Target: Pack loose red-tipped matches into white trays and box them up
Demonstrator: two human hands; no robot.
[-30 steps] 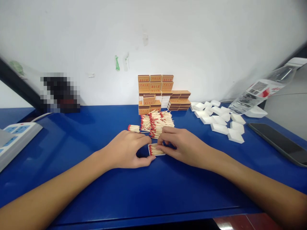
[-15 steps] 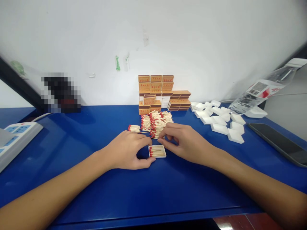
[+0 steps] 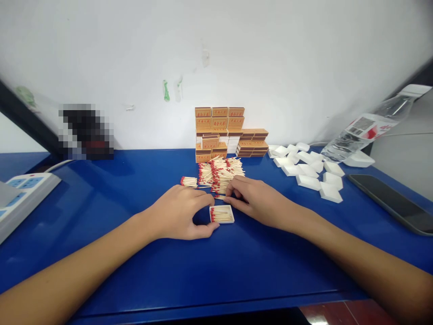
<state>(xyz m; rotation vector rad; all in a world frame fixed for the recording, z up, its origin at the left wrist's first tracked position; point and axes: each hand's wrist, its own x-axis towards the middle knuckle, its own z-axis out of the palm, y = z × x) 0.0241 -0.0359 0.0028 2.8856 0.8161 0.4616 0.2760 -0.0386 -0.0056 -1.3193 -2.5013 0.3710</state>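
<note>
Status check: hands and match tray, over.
Left hand pinches match tray, partly filled. Right hand at loose match pile, grip unclear. Nothing between pile and tray.

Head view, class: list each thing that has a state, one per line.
tray, open, matches inside, flat on table.
match heap, loose, behind tray.
matchboxes, closed, stacked at wall.
spare trays, empty, scattered.
bottle, cap on.
phone, screen dark.
left hand, fingers gripping tray's end.
right hand, fingers at heap's edge.
</note>
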